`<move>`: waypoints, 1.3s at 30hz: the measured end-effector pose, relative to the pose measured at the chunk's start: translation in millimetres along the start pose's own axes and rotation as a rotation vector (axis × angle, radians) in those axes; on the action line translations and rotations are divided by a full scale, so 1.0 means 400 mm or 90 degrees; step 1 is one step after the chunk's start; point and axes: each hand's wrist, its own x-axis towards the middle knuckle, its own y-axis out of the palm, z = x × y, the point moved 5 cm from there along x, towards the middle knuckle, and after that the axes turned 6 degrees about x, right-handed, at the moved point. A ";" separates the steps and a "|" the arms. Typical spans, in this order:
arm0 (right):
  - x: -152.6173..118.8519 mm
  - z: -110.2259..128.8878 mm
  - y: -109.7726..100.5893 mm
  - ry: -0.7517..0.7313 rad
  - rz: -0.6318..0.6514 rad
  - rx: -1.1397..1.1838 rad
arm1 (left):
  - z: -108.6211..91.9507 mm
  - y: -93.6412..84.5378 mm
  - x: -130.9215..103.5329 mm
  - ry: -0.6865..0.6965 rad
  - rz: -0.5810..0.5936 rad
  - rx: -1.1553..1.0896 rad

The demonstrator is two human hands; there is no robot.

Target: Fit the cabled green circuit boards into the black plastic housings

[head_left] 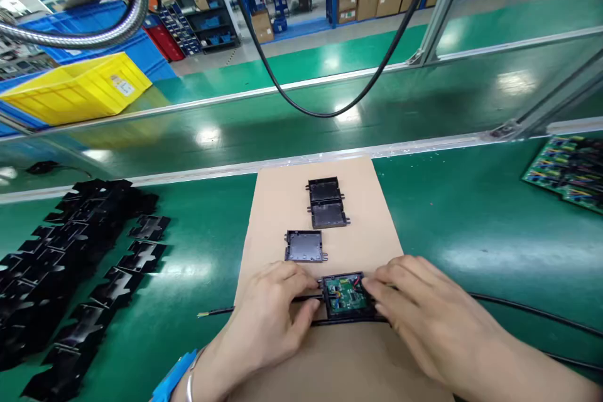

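Observation:
A small black plastic case (pixel 326 309) lies open on a brown cardboard sheet (pixel 273 220), with a green circuit board (pixel 346 295) and thin coloured wires inside. My left hand (pixel 276 304) is at the case's left side, thumb and fingers closed round the black cable (pixel 221 311), whose stripped end sticks out to the left. On the opposite side, my right hand (pixel 424 308) has its fingers closed on the case's right edge, fingertips close to the red and black wires; the palm side is hidden. Beyond them lie three open black case halves (pixel 304 246), two of them touching.
Black cut sheets (pixel 61 251) lie in overlapping rows on the green table at left. Wired circuit boards (pixel 570 169) are piled at far right. A black cable (pixel 330 114) hangs in a loop ahead. A yellow bin (pixel 80 91) stands behind the metal rail at left.

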 end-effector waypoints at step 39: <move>0.140 -0.368 -0.293 0.111 -0.131 -0.142 | 0.172 -0.228 0.232 -0.029 -0.156 0.254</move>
